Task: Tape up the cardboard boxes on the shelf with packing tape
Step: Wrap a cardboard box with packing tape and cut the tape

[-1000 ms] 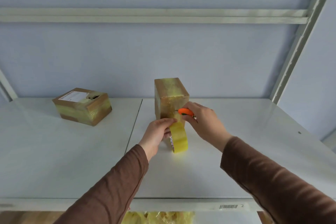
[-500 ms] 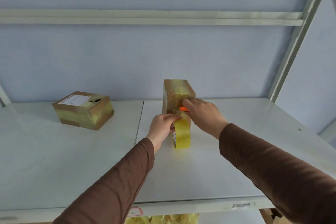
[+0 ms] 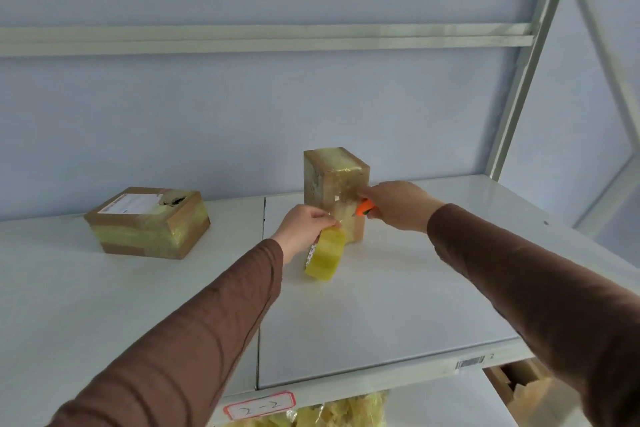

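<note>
A tall cardboard box [image 3: 332, 180] wrapped in yellowish tape stands upright on the white shelf [image 3: 398, 288]. My left hand [image 3: 304, 224] grips a roll of yellow packing tape [image 3: 325, 255] just in front of the box, and a strip of tape runs from the roll to the box face. My right hand [image 3: 398, 204] holds a small orange cutter [image 3: 365, 208] against the box's front, at the tape strip. A second, flat cardboard box [image 3: 147, 222] with a white label and tape around its sides lies at the left of the shelf.
The shelf's metal upright [image 3: 526, 62] rises at the right, a crossbar [image 3: 263, 38] runs above. A label reading 2-2 [image 3: 259, 407] and a barcode sticker [image 3: 471, 362] sit on the shelf's front edge. Yellowish crumpled material [image 3: 332, 414] shows on the level below.
The view has shifted so the box sits farther right. My right hand with the orange cutter has moved onto the box face at the tape strip. The left hand keeps holding the roll.
</note>
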Tool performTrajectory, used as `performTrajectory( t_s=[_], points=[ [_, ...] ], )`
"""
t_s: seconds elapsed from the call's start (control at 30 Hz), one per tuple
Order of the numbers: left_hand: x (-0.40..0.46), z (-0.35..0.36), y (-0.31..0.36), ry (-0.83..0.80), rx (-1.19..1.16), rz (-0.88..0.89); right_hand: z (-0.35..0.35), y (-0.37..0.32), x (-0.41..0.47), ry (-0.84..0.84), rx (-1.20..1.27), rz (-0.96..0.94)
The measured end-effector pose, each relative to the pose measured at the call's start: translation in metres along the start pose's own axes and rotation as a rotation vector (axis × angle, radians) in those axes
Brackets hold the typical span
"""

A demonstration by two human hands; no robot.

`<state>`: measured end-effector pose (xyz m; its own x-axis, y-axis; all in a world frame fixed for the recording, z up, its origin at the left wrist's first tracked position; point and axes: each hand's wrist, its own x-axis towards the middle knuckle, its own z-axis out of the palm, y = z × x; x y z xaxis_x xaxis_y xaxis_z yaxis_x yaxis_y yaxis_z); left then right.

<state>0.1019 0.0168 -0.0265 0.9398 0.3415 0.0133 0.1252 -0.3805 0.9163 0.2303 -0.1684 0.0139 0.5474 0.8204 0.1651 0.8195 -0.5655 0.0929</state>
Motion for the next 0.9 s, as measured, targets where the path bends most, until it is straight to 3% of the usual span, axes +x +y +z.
performTrajectory(
  t_s=[0.07, 0.2, 0.27, 0.37, 0.47, 0.67, 0.77, 0.9],
  points=[
    [-0.003, -0.006, -0.002, -0.019, 0.027, 0.041, -0.004, -0.008, -0.011, 0.057, 0.261, 0.049],
    [-0.025, -0.023, -0.009, -0.029, 0.058, 0.203, 0.0, -0.039, -0.04, 0.221, 1.051, 0.193],
    [-0.041, -0.032, -0.007, -0.048, 0.052, 0.276, 0.002, -0.06, -0.052, 0.238, 1.22, 0.197],
    [-0.064, -0.041, -0.008, -0.044, 0.1, 0.326, 0.008, -0.092, -0.055, 0.222, 1.078, 0.092],
    [-0.081, -0.047, -0.011, -0.059, 0.098, 0.341, 0.016, -0.119, -0.048, 0.192, 1.089, -0.001],
    [-0.101, -0.063, -0.021, -0.028, 0.162, 0.321, 0.032, -0.154, -0.043, 0.326, 1.151, -0.129],
    [-0.108, -0.068, -0.03, 0.029, 0.15, 0.304, 0.038, -0.168, -0.041, 0.344, 1.154, -0.141],
    [-0.115, -0.068, -0.04, 0.073, 0.198, 0.299, 0.05, -0.188, -0.041, 0.42, 1.078, -0.011]
  ],
)
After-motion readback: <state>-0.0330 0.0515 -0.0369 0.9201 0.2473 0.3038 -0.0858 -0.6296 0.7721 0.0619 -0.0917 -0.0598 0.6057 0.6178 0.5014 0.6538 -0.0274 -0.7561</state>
